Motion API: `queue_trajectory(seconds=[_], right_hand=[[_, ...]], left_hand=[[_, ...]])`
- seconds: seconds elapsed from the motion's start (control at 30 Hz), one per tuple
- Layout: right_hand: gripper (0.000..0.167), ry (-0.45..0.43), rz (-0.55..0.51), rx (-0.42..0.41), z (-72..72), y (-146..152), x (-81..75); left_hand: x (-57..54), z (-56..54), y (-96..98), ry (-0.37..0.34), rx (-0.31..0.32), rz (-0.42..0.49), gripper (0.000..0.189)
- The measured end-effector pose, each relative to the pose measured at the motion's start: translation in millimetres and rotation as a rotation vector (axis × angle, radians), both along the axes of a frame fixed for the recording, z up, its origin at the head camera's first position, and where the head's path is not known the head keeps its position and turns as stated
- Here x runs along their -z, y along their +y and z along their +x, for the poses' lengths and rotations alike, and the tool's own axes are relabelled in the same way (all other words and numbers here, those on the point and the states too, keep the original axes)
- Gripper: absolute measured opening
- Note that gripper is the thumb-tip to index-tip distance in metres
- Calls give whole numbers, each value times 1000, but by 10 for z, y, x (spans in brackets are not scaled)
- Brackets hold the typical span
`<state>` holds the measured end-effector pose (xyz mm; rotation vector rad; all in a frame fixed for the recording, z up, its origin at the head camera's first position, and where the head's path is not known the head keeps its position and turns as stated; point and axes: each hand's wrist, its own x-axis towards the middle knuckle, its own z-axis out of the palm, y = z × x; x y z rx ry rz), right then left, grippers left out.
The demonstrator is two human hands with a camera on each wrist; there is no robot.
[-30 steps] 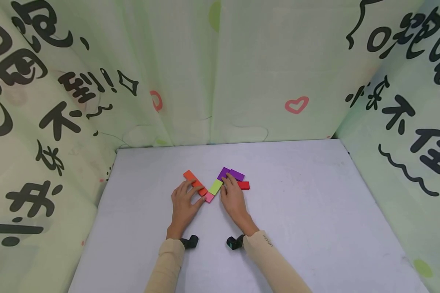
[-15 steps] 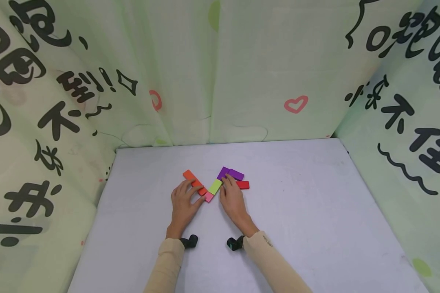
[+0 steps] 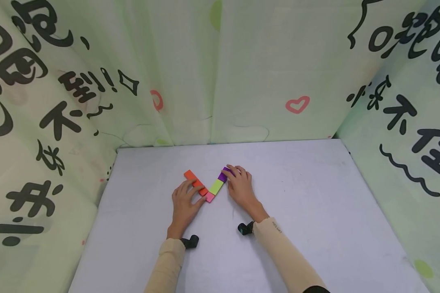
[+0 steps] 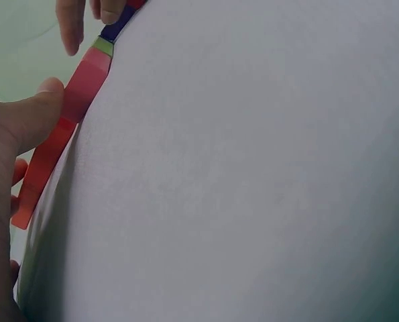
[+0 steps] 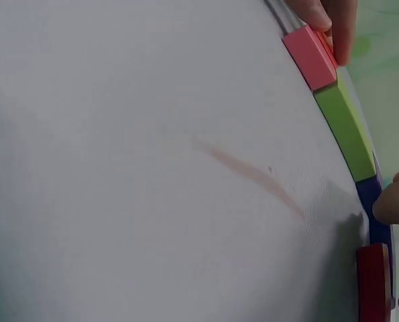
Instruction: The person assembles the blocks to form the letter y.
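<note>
Wooden-looking blocks form a V on the table. In the head view, orange and red-orange blocks [image 3: 192,178] make the left arm, with a pink block [image 3: 210,197] at the bottom. A lime green block [image 3: 216,187] and a purple block [image 3: 222,177] rise to the right. My left hand [image 3: 183,204] holds the left arm, thumb at the pink block and fingers behind the orange ones. With my right hand [image 3: 242,189] I grip the purple part, thumb on its near side. The right wrist view shows a red block [image 5: 372,282] beside it, which my hand hides from the head view.
A white-covered table [image 3: 308,203] carries the blocks. Pale green curtains [image 3: 249,81] with black lettering and pink hearts hang at the back and both sides. A dark wrist camera [image 3: 245,228] sits on the right wrist, another [image 3: 190,241] on the left.
My right hand has shifted right and away from me, from the near side of the green and purple blocks onto the purple ones. It now covers the red block. The left hand stays put.
</note>
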<state>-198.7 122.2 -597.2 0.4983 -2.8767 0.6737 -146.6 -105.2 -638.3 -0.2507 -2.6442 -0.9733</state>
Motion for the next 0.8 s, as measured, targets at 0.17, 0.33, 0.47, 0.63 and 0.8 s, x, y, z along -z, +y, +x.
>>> queue_trajectory(seconds=[0.17,0.33,0.47,0.63,0.8], right_hand=[[45,-42,50,-49,-45,56,-3],[43,-49,68,-54,-65,60,18],[43,-47,72,-48,-69,54,29],[42,-34,78,-40,-69,47,29],[40,-10,71,-37,-72,46,41]], left_hand=[[12,6,3,3,0,-7,37],[3,7,2,-6,-1,-5,36],[-1,7,0,-41,-6,-16,36],[-14,10,6,-64,-9,-31,37],[-26,11,10,-62,-11,-34,37]])
